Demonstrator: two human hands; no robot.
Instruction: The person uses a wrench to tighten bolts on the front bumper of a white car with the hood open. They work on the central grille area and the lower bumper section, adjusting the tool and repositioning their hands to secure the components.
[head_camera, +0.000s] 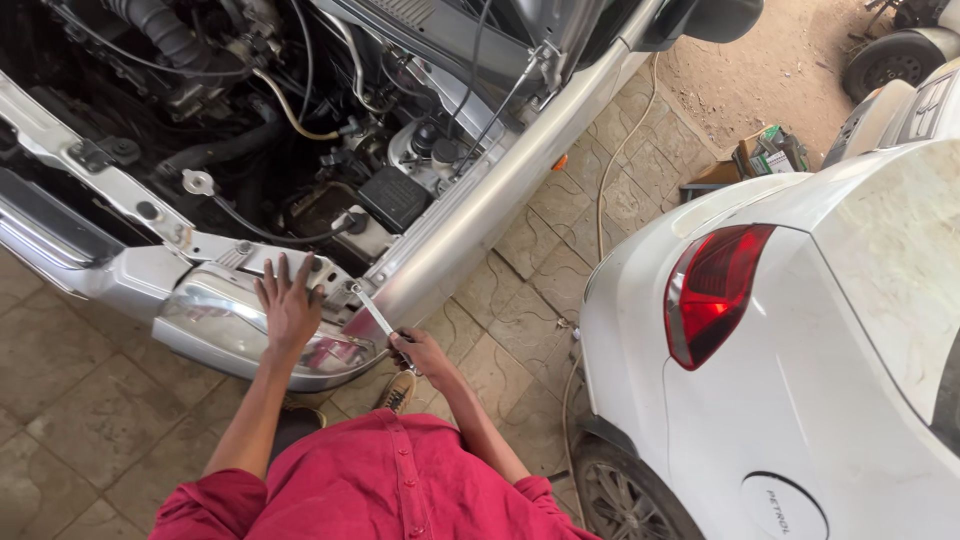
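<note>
Your left hand (288, 305) lies flat, fingers spread, on the smooth clear headlight (225, 322) at the front corner of the silver car (470, 215). Your right hand (420, 350) is closed around a thin shiny metal wrench (377, 314), whose tip touches the car's corner just beside the headlight.

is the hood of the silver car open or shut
Open: the engine bay lies fully exposed above the headlight, where the left hand rests.

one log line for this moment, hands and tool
left hand: flat on headlight | right hand: holds wrench at silver car corner
</note>
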